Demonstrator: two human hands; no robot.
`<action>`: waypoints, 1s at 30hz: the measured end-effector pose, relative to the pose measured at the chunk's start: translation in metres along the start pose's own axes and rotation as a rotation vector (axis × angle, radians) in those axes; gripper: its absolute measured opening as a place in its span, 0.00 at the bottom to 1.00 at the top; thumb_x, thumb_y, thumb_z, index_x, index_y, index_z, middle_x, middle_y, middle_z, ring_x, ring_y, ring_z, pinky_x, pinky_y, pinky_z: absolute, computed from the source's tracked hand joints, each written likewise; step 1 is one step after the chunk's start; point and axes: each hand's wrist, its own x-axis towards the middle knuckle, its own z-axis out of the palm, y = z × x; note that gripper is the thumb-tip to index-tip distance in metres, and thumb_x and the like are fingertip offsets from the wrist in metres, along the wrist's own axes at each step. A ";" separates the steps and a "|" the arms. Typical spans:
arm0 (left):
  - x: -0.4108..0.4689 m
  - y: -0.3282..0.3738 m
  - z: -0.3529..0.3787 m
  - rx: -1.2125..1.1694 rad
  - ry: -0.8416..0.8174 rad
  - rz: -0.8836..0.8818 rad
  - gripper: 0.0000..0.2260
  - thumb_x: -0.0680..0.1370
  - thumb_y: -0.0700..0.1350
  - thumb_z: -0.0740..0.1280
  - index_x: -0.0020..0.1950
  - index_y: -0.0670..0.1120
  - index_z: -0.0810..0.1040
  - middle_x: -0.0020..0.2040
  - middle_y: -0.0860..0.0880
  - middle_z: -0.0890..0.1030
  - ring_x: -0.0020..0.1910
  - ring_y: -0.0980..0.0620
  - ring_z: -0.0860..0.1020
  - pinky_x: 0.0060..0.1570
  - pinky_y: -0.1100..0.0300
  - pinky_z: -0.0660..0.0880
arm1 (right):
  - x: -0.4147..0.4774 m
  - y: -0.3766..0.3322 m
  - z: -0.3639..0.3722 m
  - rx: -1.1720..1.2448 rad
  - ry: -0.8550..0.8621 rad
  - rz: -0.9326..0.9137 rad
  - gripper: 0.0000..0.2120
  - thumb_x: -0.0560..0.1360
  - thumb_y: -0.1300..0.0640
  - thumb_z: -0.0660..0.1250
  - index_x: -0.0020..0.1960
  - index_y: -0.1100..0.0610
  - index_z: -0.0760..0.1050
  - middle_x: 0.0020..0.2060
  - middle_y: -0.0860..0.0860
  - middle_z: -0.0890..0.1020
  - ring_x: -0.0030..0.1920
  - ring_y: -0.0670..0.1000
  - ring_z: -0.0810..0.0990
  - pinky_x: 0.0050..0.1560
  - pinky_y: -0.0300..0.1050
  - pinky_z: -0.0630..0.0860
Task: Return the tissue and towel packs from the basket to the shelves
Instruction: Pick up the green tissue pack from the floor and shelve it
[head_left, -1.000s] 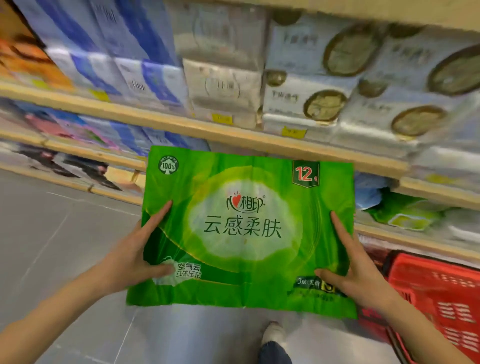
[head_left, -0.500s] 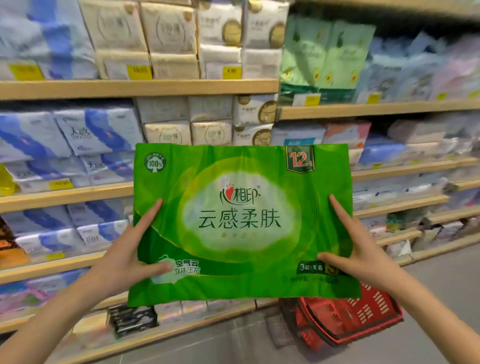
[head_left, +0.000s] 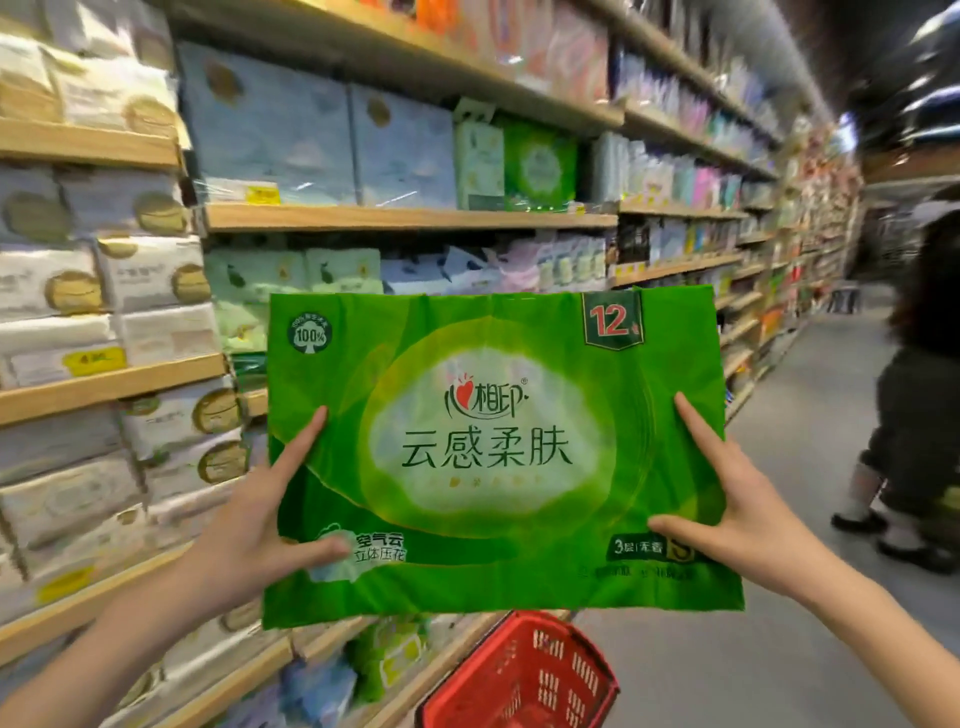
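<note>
I hold a large green tissue pack (head_left: 488, 452) with a "12" label upright at chest height, facing me. My left hand (head_left: 260, 525) grips its lower left edge, thumb and forefinger on the front and the other fingers hidden behind. My right hand (head_left: 737, 514) grips the lower right edge the same way. The red basket (head_left: 519, 675) stands on the floor below the pack; its inside is hidden. A similar green pack (head_left: 540, 166) sits on an upper shelf (head_left: 405, 218) behind and above.
Wooden shelves full of white, blue and green tissue packs run along the left and recede to the right. A person in dark clothes (head_left: 919, 389) stands in the aisle at the right. Grey floor (head_left: 779, 649) lies open right of the basket.
My view has swung up and to the right, from the low shelves to the upper shelves and down the aisle. The pack stays held in both hands the same way.
</note>
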 end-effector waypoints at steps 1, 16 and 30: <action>0.018 0.008 0.015 -0.014 -0.003 0.028 0.49 0.56 0.74 0.67 0.70 0.70 0.43 0.68 0.66 0.55 0.68 0.68 0.57 0.60 0.84 0.52 | 0.002 0.013 -0.014 -0.018 0.026 0.015 0.53 0.62 0.54 0.77 0.67 0.26 0.43 0.73 0.49 0.59 0.73 0.47 0.58 0.73 0.48 0.56; 0.245 0.096 0.214 -0.093 -0.034 0.302 0.48 0.57 0.75 0.66 0.71 0.70 0.46 0.69 0.72 0.55 0.69 0.72 0.56 0.65 0.77 0.52 | 0.041 0.198 -0.173 -0.181 0.246 0.153 0.52 0.60 0.49 0.76 0.68 0.28 0.43 0.69 0.40 0.57 0.66 0.25 0.53 0.69 0.29 0.49; 0.474 0.082 0.337 -0.143 -0.047 0.373 0.49 0.54 0.76 0.65 0.69 0.74 0.43 0.70 0.62 0.58 0.67 0.65 0.60 0.66 0.67 0.58 | 0.193 0.342 -0.218 -0.224 0.371 0.166 0.51 0.61 0.50 0.76 0.70 0.30 0.44 0.70 0.42 0.56 0.64 0.22 0.50 0.67 0.24 0.47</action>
